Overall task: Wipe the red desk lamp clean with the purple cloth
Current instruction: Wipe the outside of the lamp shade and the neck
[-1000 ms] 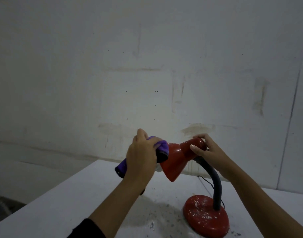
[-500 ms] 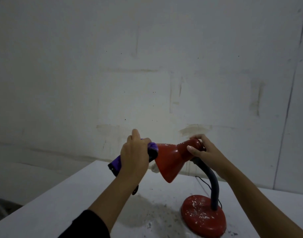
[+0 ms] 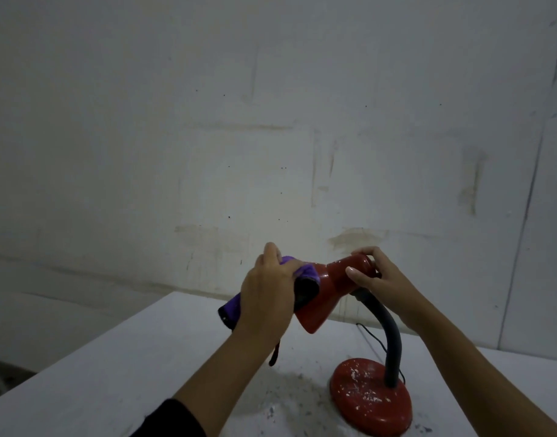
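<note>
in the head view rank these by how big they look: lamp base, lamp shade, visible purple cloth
1. lamp base, though it sits nearest the camera
2. lamp shade
3. purple cloth, mostly hidden by the left hand, so its true size is unsure

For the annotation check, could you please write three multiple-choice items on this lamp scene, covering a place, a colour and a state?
1. Where does the lamp base sit?
A. on the white table
B. on the floor
C. on a shelf

2. What colour is the gooseneck?
A. red
B. dark grey
C. yellow

3. What does the left hand hold?
A. nothing
B. the cord
C. the purple cloth

Answers: 1 A, the base rests on the tabletop; 2 B, the neck is dark between red parts; 3 C, the fingers curl round the cloth at the red shade.
</note>
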